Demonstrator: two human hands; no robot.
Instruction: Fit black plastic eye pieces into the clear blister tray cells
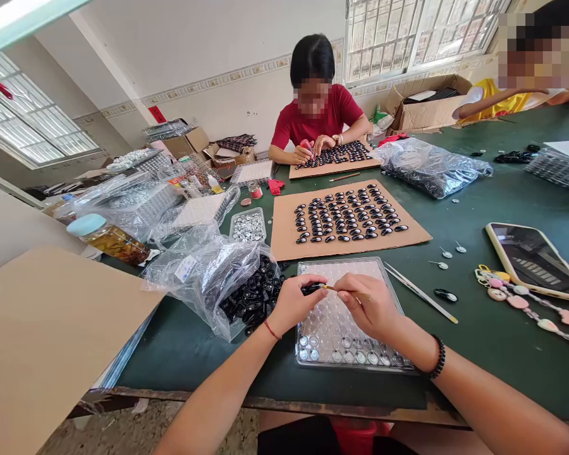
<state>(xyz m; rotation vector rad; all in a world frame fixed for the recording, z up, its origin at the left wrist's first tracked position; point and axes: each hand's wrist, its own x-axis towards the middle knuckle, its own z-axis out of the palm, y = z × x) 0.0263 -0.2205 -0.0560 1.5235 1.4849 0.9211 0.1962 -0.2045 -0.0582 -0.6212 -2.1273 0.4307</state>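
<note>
My left hand [294,301] is closed in a pinch on a small black oval piece [312,289] over a clear plastic tray [329,328] of round silver settings. My right hand [367,303] is closed on a thin wooden stick [337,289] whose tip touches that black piece. Left of my hands lies an open clear plastic bag [218,272] spilling many black oval pieces [253,297]. Beyond the tray a brown cardboard sheet [284,237] carries rows of finished black pieces [348,218].
Tweezers [420,292] and loose small parts lie right of the tray, with a phone [533,259] and charm strap [531,309] further right. A person in red works at a second cardboard sheet [334,165] across the green table. Bags, a jar [109,240] and cardboard [42,335] crowd the left.
</note>
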